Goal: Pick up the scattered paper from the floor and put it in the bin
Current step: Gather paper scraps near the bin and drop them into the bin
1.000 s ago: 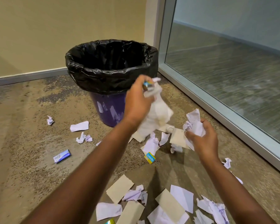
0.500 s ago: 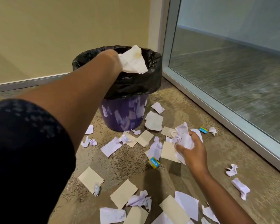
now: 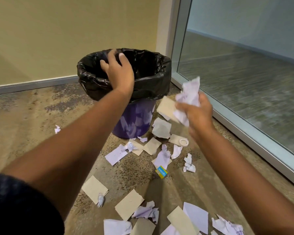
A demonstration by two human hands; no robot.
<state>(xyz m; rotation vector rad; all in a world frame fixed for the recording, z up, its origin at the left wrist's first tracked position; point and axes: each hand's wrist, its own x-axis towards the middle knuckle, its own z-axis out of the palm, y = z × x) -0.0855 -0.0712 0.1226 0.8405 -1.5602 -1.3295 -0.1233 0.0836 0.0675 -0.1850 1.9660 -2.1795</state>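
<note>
While the left hand [image 3: 119, 72] hangs loose and empty over the black-lined purple bin [image 3: 156, 85], the right hand [image 3: 196, 114] clutches a crumpled paper wad [image 3: 189, 93] beside its rim, seemingly light, soft stuff best bunched whole in a fist; more scraps [image 3: 116, 154] litter the floor [image 3: 32, 133].

Left grip [image 3: 119, 73] spread open over the bin [image 3: 134, 119], right grip [image 3: 197, 114] clutching crumpled paper [image 3: 190, 94].
The purple bin wears a black liner [image 3: 153, 89] and stands beside a glass wall [image 3: 244, 85]; white scraps [image 3: 115, 154], beige cards [image 3: 94, 188] and a small yellow-and-blue box [image 3: 161, 171] litter the floor [image 3: 32, 119] before it.
</note>
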